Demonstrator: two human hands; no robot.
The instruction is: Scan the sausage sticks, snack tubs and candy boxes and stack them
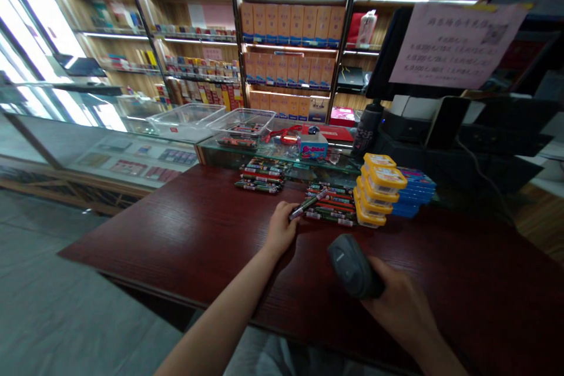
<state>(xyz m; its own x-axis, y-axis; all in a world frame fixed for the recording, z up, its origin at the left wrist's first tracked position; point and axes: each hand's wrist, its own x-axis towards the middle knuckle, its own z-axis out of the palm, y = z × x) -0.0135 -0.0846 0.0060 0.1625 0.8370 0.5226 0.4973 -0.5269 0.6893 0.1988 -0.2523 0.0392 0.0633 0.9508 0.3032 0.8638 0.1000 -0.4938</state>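
Observation:
My left hand (283,224) is closed on one end of a slim dark pen-like stick (311,202), which slants up to the right above the table. Just beyond it lies a layered pile of similar sticks (333,210) with dark and orange wrappers. A second pile of such sticks (261,176) sits farther left. In my right hand (399,294) is a dark handheld barcode scanner (351,265), its head pointing up and left, toward the held stick. My right fingers wrap round its handle and are partly hidden.
Stacked yellow-lidded tubs (378,191) and blue boxes (412,191) stand right of the sticks on the dark red table (198,229). Behind, a glass counter carries clear plastic bins (189,117), a small blue-pink box (313,147) and a black bottle (368,129). A monitor (388,59) stands back right.

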